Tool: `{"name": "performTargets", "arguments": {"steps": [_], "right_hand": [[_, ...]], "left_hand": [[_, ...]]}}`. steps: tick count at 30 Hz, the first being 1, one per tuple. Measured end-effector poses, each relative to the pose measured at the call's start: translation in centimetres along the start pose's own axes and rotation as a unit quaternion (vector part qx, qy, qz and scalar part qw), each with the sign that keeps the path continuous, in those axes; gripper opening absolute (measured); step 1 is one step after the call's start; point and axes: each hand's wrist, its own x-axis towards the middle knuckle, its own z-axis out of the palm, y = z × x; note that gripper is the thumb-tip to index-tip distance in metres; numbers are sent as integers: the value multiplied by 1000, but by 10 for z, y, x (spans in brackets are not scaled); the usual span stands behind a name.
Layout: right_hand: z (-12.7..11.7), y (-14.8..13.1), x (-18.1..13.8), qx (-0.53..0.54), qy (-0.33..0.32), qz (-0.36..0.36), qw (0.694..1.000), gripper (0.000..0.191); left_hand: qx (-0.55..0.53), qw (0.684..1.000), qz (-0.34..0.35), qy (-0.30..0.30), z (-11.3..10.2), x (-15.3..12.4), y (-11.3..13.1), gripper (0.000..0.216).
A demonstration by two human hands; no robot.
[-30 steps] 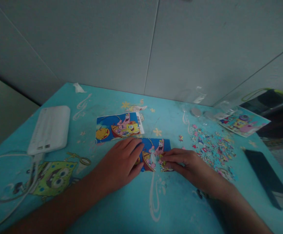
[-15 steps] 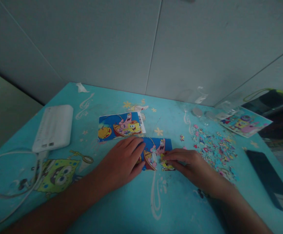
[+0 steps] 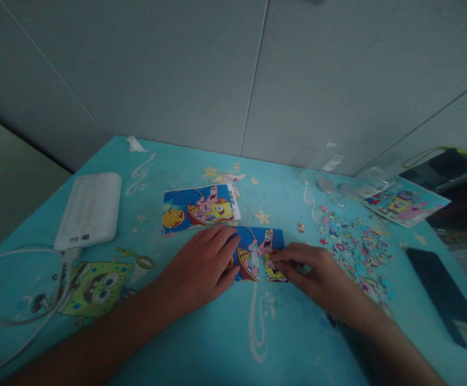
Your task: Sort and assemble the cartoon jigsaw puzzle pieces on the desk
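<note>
Partly assembled jigsaw puzzle (image 3: 259,254) lies mid-table, toward the near edge of the table (image 3: 217,332). Left hand (image 3: 199,268) rests flat on its left part, fingers extended, gripping nothing. Right hand (image 3: 313,271) has its grip pinched at the puzzle's right part; whether it holds a piece, cannot tell. Loose pieces (image 3: 351,246) are scattered toward the right edge; reference picture (image 3: 199,206) lies just beyond the puzzle.

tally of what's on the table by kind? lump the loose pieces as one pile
Hands: 2, left hand flat on the puzzle, right hand pinching at it
Partly built puzzle: 1
Printed picture cards: 2
Loose piece pile: 1
White power bank: 1
Dark phone: 1
Total: 8
</note>
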Motion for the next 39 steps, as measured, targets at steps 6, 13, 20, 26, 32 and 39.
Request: {"name": "performTargets", "arguments": {"steps": [6, 13, 20, 26, 32, 39], "right_hand": [[21, -2, 2, -16, 64, 70, 995, 18], [26, -4, -4, -49, 103, 63, 991, 17], [34, -8, -7, -109, 115, 54, 986, 14], [25, -8, -9, -152, 97, 44, 983, 22], [15, -5, -6, -114, 26, -22, 993, 24], [22, -3, -7, -137, 44, -20, 989, 13]], "left_hand": [[1, 1000, -1, 0, 0, -1, 0, 44], [4, 1000, 3, -3, 0, -1, 0, 46], [9, 1000, 5, -2, -1, -1, 0, 45], [3, 1000, 1, -5, -1, 0, 1, 46], [-4, 1000, 0, -1, 0, 0, -1, 45], [-6, 1000, -1, -1, -1, -1, 1, 45]]}}
